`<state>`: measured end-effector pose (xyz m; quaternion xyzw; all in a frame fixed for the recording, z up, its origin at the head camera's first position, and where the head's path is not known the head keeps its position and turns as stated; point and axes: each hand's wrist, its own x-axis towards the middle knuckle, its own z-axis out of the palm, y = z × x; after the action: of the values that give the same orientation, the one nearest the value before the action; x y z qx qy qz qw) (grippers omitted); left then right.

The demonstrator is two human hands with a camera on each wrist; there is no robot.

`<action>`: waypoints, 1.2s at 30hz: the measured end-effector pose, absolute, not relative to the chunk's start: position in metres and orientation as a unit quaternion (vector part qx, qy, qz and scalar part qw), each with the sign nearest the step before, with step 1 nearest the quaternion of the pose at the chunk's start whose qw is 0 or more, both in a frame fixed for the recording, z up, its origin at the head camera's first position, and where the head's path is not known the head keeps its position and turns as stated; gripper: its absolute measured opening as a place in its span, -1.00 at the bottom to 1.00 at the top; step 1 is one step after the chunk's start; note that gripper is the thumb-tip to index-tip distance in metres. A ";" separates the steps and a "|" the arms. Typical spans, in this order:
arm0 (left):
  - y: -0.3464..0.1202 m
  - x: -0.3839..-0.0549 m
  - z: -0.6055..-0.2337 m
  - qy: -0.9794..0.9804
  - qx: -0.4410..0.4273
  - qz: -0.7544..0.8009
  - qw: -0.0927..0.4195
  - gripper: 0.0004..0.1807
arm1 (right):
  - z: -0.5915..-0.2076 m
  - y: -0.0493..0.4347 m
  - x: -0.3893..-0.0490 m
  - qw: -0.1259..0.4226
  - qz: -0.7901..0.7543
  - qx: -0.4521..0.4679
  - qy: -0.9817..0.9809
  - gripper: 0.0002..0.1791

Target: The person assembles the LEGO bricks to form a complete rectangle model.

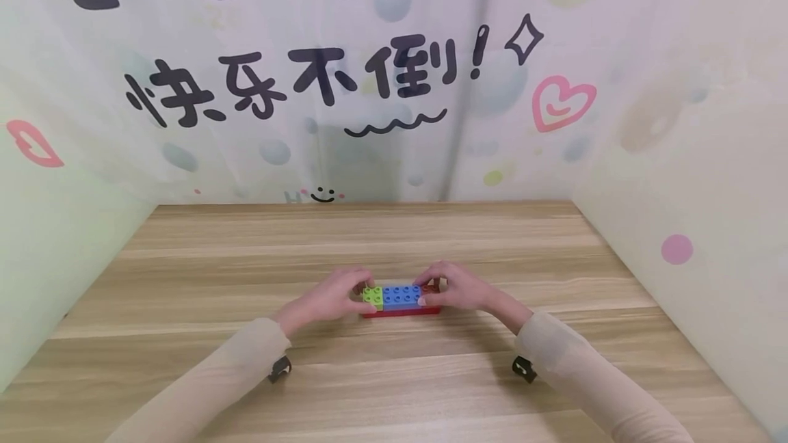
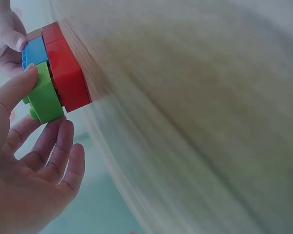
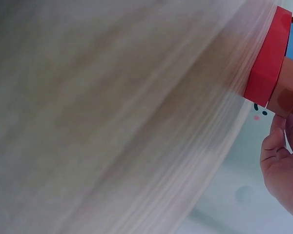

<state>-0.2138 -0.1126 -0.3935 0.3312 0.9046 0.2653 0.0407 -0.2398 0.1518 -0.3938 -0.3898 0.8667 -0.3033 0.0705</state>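
Note:
A row of toy building bricks lies mid-table on a long red base layer point(image 2: 67, 78). From left to right the top bricks are a lime-green brick point(image 1: 372, 294), a blue brick point(image 1: 401, 298) and a reddish-brown brick point(image 3: 285, 87). My left hand point(image 1: 329, 297) pinches the green brick, thumb in front and fingertips behind. A narrow gap shows under the green brick in the left wrist view. At the other end my right hand point(image 1: 464, 289) grips the reddish-brown brick, its thumb at the seam with the blue one and partly covering it.
The wood-grain table point(image 1: 369, 374) runs back to a printed curtain wall point(image 1: 369, 163) with dark lettering. Pale side walls point(image 1: 689, 183) border it left and right. A black wrist strap point(image 1: 524, 369) shows below each sleeve.

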 end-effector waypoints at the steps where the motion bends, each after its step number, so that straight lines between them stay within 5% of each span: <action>1: -0.112 -0.214 -0.394 0.906 0.331 0.262 0.042 -0.69 | -0.394 0.152 -0.240 0.070 -0.302 -0.390 0.867 -0.63; 36: -0.114 -0.214 -0.389 0.901 0.327 0.276 0.068 -0.70 | -0.397 0.153 -0.242 0.070 -0.298 -0.392 0.867 -0.60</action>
<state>-0.2144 -0.1138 -0.3887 0.3269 0.9012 0.2765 0.0677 -0.2422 0.1535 -0.3968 -0.3923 0.8674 -0.2981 0.0695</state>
